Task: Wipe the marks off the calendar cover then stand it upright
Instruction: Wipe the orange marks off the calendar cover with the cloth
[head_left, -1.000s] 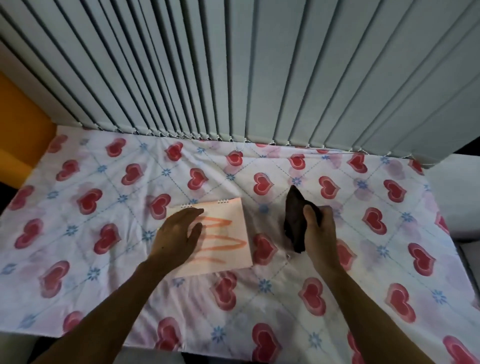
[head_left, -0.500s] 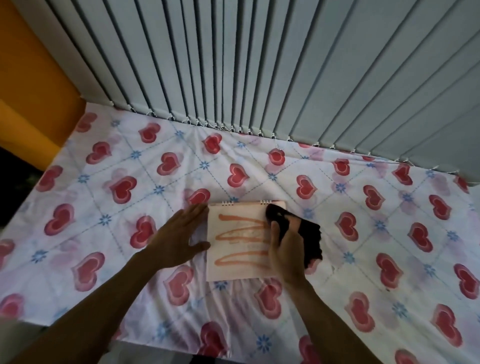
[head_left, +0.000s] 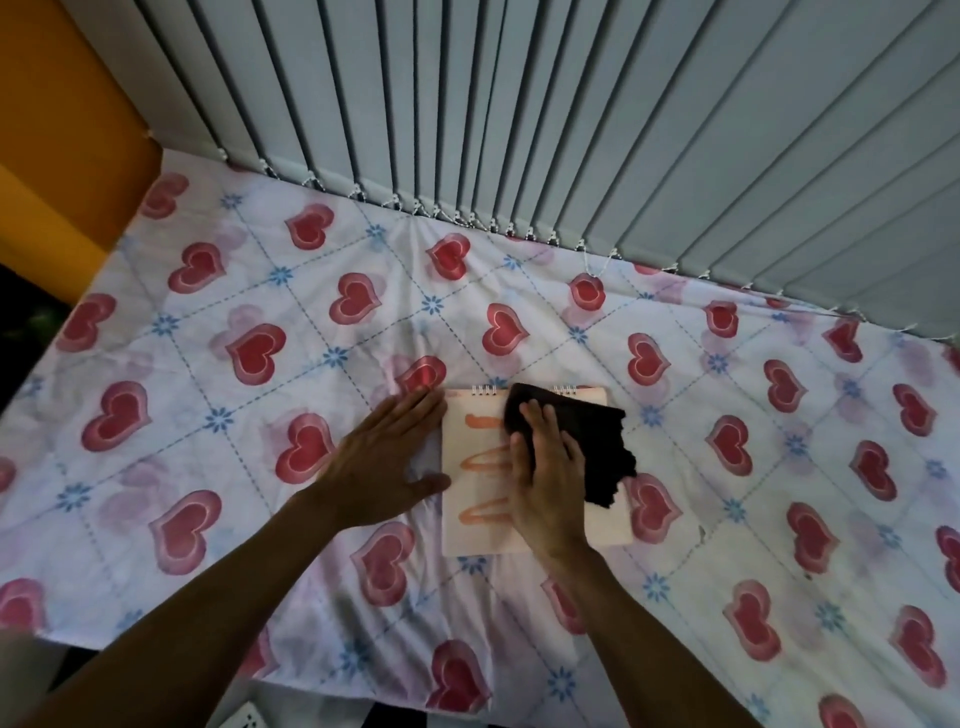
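Observation:
A pale pink spiral-bound calendar (head_left: 475, 527) lies flat on the heart-patterned cloth, its wire binding at the far edge. Orange zigzag marks (head_left: 483, 460) cross its cover. My right hand (head_left: 545, 478) presses a dark cloth (head_left: 597, 447) flat onto the cover's right half, hiding the marks there. My left hand (head_left: 387, 457) rests flat with fingers spread on the bedding against the calendar's left edge.
The calendar sits on a white sheet with red hearts (head_left: 249, 353). Grey vertical blinds (head_left: 571, 130) hang along the far edge. An orange wall (head_left: 57, 130) stands at the left. A small white object (head_left: 244, 719) shows below the sheet's near edge.
My right hand carried the dark cloth from beside the calendar onto its cover and further left over the marks. My left hand slid off the cover to its left edge.

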